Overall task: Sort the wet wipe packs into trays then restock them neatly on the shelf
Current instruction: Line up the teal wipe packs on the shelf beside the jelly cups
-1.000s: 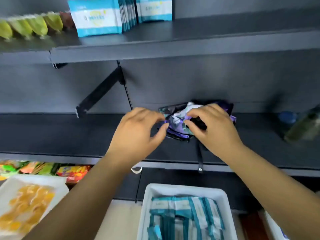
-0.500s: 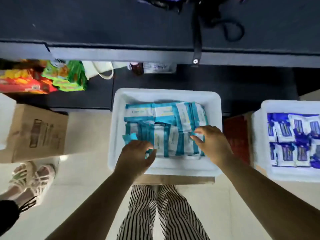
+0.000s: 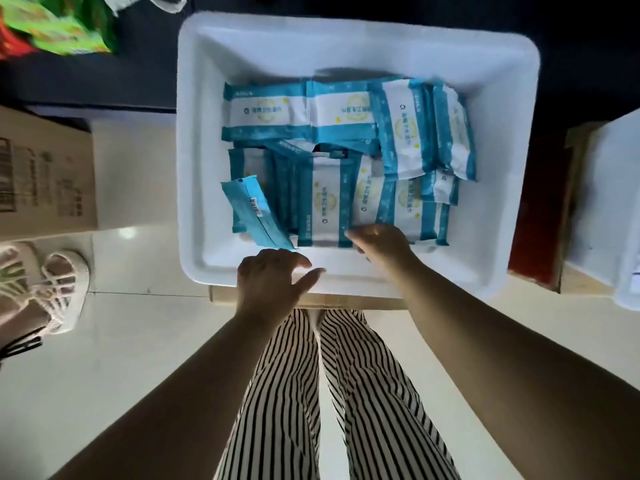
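Packs point(image 3: 346, 161) lie just beyond right hand point(image 3: 381, 242), perhaps touching.

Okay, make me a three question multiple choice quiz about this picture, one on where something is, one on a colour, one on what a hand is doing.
1. Where do the wet wipe packs lie?
A. in the white tray
B. on the floor
C. on the cardboard box

2. What colour are the bands on the packs?
A. red
B. teal blue
C. black

3. What is the right hand doing?
A. gripping the tray rim
B. hanging at the side
C. touching the near edge of a pack

Answers: 1 A, all packs sit inside the tray walls. 2 B, teal stripes frame white panels. 3 C, its fingertips meet a pack's edge.
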A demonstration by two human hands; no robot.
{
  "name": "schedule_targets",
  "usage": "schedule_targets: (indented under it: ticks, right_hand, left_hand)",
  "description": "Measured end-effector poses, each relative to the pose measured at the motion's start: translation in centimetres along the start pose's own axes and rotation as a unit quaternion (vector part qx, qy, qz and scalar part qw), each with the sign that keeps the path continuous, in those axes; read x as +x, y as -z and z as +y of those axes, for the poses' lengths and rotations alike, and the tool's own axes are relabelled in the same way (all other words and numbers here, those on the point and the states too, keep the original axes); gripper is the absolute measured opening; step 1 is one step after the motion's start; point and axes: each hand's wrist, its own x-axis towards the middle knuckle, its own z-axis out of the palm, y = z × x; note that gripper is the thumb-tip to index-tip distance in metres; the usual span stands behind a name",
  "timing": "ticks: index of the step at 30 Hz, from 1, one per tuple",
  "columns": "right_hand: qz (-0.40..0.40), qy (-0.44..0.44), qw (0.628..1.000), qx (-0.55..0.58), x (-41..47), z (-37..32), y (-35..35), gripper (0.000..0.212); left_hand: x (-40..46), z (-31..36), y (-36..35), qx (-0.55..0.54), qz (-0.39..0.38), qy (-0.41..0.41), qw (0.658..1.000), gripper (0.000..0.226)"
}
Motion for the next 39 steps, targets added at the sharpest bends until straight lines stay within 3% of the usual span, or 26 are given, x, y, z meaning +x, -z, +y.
schedule_targets:
  ticks: [4, 7, 11, 16, 19, 23, 25, 27, 30, 32, 34, 36, 39]
  right_hand:
    - [0.027, -0.098, 0.985, 0.140, 0.8, -1.9, -2.2, 0.025]
    - [0.041, -0.070, 0.996, -0.022, 1.6, -2.6, -2.8, 0.040]
    - [0.076, -0.015, 0.967, -0.242, 2.5, -2.8, -2.0, 0.057]
    - [0.163, 0.138, 0.938, -0.272, 3.6, -4.6, -0.7, 0.030]
    - [0.099, 0.228, 0.912, -0.326, 4.6, -6.2, -1.0, 0.047]
    - [0.068, 0.192, 0.883, -0.423, 5.6, -7.3, -0.8, 0.064]
    - [0.077, 0.183, 0.882, -0.428, 5.4, -7.2, -0.8, 0.064]
    - [0.078, 0.166, 0.890, -0.417, 5.0, -6.7, -0.9, 0.064]
    - [0.069, 0.119, 0.926, -0.351, 4.8, -5.1, -0.6, 0.059]
    - [0.053, 0.098, 0.948, -0.300, 4.4, -4.6, 0.0, 0.051]
    - [0.036, 0.088, 0.963, -0.252, 3.8, -4.5, 0.8, 0.043]
    - [0.011, 0.089, 0.971, -0.221, 3.2, -4.1, 1.2, 0.038]
    - [-0.020, 0.060, 0.990, -0.122, 2.2, -2.8, 1.7, 0.039]
  left_hand:
    - [-0.1, -0.2, -0.2, -0.039, -0.013, 0.018, 0.999, 0.051]
    - [0.1, -0.3, -0.3, -0.044, 0.005, 0.011, 0.999, 0.055]
    - [0.0, -0.4, -0.8, -0.038, 0.018, 0.002, 0.999, 0.042]
    - [0.3, -0.4, -0.8, -0.043, 0.047, 0.000, 0.998, 0.042]
    - [0.1, -0.6, -1.1, -0.039, 0.086, -0.007, 0.995, 0.045]
    - [0.0, -0.4, -0.5, -0.065, 0.018, 0.015, 0.998, 0.043]
    - [0.2, -0.3, -0.4, -0.068, -0.016, 0.039, 0.997, 0.044]
    - [0.4, 0.1, 0.4, -0.150, -0.016, 0.097, 0.984, 0.047]
    - [1.4, 0.1, 2.6, -0.309, 0.062, 0.181, 0.932, 0.054]
    - [2.7, -0.5, 4.2, -0.292, 0.103, 0.198, 0.930, 0.062]
    - [4.8, -1.3, 5.7, -0.235, 0.091, 0.213, 0.944, 0.063]
    - [7.3, -2.3, 6.3, -0.182, 0.028, 0.241, 0.953, 0.058]
    - [9.3, -2.9, 6.7, -0.128, -0.073, 0.284, 0.947, 0.070]
